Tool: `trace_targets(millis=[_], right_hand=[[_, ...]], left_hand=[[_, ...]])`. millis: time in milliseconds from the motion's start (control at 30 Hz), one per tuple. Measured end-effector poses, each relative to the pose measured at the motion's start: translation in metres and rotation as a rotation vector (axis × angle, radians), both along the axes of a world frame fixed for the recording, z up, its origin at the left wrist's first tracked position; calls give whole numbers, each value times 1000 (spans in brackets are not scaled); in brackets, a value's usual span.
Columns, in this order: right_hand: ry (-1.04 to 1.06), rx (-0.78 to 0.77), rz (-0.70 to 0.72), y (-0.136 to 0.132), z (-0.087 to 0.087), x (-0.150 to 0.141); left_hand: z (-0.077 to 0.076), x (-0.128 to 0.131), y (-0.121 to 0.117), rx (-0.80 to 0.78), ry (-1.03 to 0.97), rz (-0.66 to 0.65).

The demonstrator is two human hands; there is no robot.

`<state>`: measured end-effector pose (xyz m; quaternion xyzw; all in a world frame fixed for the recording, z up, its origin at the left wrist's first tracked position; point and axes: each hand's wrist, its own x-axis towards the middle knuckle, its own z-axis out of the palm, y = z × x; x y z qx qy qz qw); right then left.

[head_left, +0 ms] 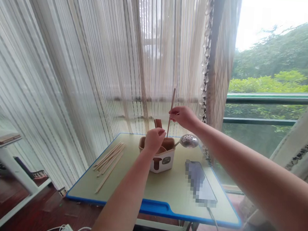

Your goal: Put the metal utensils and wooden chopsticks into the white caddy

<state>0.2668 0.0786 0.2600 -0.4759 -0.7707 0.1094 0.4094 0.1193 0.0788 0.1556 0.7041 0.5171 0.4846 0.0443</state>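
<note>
In my right hand (183, 117) is a light wooden chopstick (172, 102), pinched and upright, its lower end reaching to the utensil holder. My left hand (154, 140) is closed over the left part of the white utensil holder (154, 166), brown inside; what its fingers hold, if anything, is hidden. Just behind that hand, several dark brown chopsticks (158, 123) stick up from the holder. A metal slotted spoon (189, 141) leans out to the right. Several loose light chopsticks (109, 160) lie in a bunch on the left of the table.
A phone (203, 184), partly blurred out, lies on the right of the blue-edged table (124, 183) with a cable (216, 223) running off the front edge. Striped curtains (95, 55) hang behind. Another table (3, 136) stands at the left; a power strip (68, 230) is on the floor.
</note>
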Motion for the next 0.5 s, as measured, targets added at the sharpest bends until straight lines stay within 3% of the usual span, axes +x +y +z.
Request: trace_targets(millis=[167,233,333,500], right_hand=[[6,-66,18,13,-10,-2],[-6,-111,26,18,-16,-4],[-64,-203,23,26,-26,-7],[-233,-397,17,36,-42,-12]], left_hand=[[14,-13,-2,130,-139,214],[21,-16,3,177,-186,224],[28,-21,16,164,-228,108],[25,-31,41,-36,-357,-137]])
